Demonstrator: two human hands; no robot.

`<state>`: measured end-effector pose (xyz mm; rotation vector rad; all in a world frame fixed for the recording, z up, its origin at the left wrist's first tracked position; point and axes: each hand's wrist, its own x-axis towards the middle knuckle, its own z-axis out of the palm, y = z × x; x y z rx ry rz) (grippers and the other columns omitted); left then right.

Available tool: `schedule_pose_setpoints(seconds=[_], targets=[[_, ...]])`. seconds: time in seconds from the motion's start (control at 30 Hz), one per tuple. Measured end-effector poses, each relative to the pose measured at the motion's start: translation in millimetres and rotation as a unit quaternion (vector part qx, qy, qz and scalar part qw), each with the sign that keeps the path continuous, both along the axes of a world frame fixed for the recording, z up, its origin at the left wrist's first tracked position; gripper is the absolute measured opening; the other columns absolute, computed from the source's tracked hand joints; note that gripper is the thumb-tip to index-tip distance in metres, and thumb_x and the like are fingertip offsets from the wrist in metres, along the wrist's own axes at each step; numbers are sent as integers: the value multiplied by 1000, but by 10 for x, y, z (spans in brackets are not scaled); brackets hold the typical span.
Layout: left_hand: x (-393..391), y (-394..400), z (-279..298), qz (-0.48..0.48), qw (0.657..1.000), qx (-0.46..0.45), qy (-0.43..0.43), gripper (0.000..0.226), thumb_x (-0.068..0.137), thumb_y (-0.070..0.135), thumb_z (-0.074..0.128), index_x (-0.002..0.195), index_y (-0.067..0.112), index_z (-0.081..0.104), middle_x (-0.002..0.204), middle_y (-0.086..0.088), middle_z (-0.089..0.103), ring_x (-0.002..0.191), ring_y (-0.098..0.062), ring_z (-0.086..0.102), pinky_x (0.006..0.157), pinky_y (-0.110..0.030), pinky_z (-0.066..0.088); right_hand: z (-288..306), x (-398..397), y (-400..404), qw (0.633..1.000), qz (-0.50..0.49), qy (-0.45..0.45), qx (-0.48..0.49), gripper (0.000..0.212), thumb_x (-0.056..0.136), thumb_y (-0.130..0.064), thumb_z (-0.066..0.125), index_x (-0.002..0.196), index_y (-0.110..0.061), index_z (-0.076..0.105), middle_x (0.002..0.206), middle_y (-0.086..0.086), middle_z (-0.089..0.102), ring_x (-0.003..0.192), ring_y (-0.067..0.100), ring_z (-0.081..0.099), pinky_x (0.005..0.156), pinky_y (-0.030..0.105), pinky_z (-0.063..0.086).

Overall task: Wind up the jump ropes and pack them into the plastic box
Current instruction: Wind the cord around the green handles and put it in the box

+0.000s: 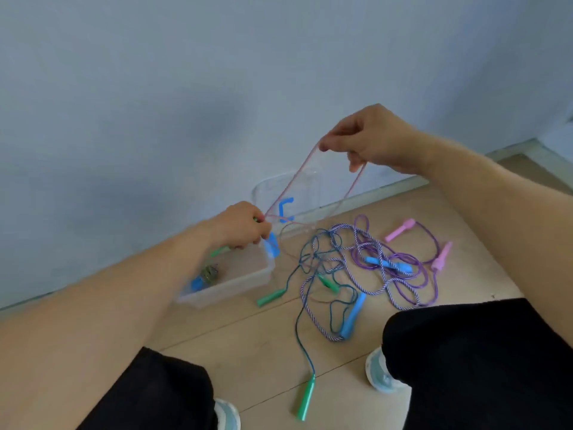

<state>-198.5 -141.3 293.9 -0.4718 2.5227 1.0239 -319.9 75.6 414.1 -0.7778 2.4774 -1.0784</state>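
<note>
Head view shows your right hand [373,139] raised, pinching a loop of the pink rope [291,184], while your left hand [242,226] grips the rope's lower end with curled fingers, above the plastic box [248,279] by the wall. On the floor beside the box lies a tangle of other jump ropes [366,268], and the box lid [288,197] leans against the wall.

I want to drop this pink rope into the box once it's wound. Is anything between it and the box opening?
Nothing visible blocks it. The pink rope stretches between the left hand and right hand, directly above the open plastic box. The lid leans against the wall behind. The box already holds something small.
</note>
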Motion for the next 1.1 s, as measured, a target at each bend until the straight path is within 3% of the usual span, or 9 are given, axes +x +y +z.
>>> schedule_pose_setpoints(seconds=[0.1,0.17,0.23,0.33,0.43,0.6,0.73,0.87,1.1], targets=[[99,-372,166,11,996,-90,-23,27,92,33,59,77,15,72,76,-15,69,51,-23,53,47,-23,40,-272,-255,362,980,-114,151,59,8,85,-18,70,91,-15,75,60,-5,54,63,17,54,62,22,41],[90,-486,287,24,992,-121,-7,31,94,39,58,77,16,72,65,-12,66,49,-20,54,49,-24,42,-565,-352,524,963,-178,167,116,17,88,-25,67,89,-9,72,69,3,58,70,23,55,68,26,41],[26,-491,353,29,991,-127,31,38,97,42,54,78,15,71,60,-6,63,50,-19,56,52,-25,43,-799,-464,550,964,-232,74,108,36,94,-32,60,87,2,67,77,12,63,70,27,62,67,32,52],[-58,-436,320,74,990,-60,99,42,101,38,49,81,8,70,68,-8,68,47,-20,52,49,-24,40,-878,-575,417,920,-331,-175,-117,32,97,-34,57,97,-2,56,90,11,59,63,21,68,49,32,58],[-140,-426,304,148,983,54,93,40,103,32,47,88,1,67,67,-13,66,40,-18,42,41,-22,30,-861,-629,365,896,-263,-315,-166,27,97,-35,58,100,-8,55,91,8,56,69,21,70,54,28,57],[-293,-354,334,170,976,113,80,30,101,25,49,92,0,64,61,-12,67,37,-17,41,41,-22,27,-1247,-485,292,941,-42,-322,89,32,86,-25,74,111,-11,61,101,7,68,89,21,68,71,34,58],[-341,-234,155,83,995,59,2,26,98,22,50,88,3,65,63,-9,71,36,-16,43,38,-20,28,-2229,-102,98,901,16,-267,342,25,85,-24,74,103,-10,63,92,8,71,82,19,70,74,35,60],[-415,-56,-103,-12,998,-9,-63,22,95,25,53,87,8,65,66,-1,72,46,-18,48,41,-20,34,-3181,386,-113,893,-47,-261,364,16,89,-10,54,102,-6,62,103,15,67,89,28,67,75,34,55],[-548,125,-391,-63,991,-9,-117,26,99,28,48,88,10,63,79,-4,76,51,-18,53,44,-18,38,-4410,1227,-282,889,-258,-280,256,75,78,-36,67,140,-11,33,133,18,51,121,37,51,100,43,46]])
